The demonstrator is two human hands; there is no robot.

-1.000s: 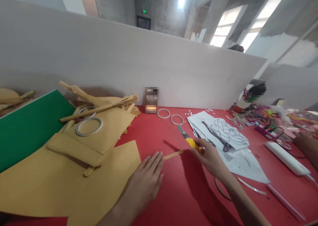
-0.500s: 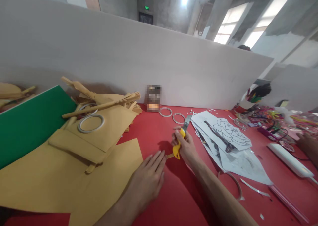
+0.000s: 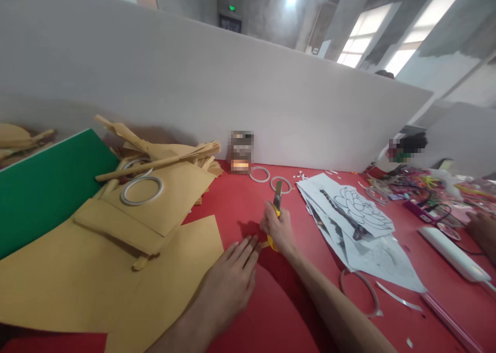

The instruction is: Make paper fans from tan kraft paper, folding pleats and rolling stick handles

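Observation:
A yellow utility knife [image 3: 277,208] is gripped in my right hand [image 3: 279,231], its metal blade pointing away from me. The butt end of its handle is low at the table, touching or just over a short tan paper strip [image 3: 265,244]. My left hand [image 3: 234,273] lies flat with fingers stretched, palm down, and its fingertips rest at the strip's other end. Whatever of the strip continues beneath those fingers is hidden. Left of my left hand spreads a large sheet of brown kraft paper [image 3: 174,275].
Brown paper pieces and a white ring [image 3: 141,203] are piled at left beside a green board [image 3: 46,187]. Printed sheets [image 3: 349,224] lie at right, near a white bar-shaped device [image 3: 453,253]. A grey partition [image 3: 194,84] stands behind. Another person's hand [image 3: 482,226] shows at far right.
My right hand has shifted slightly left and turned the knife, so its blade now points more straight away from me. My left hand has stayed in place.

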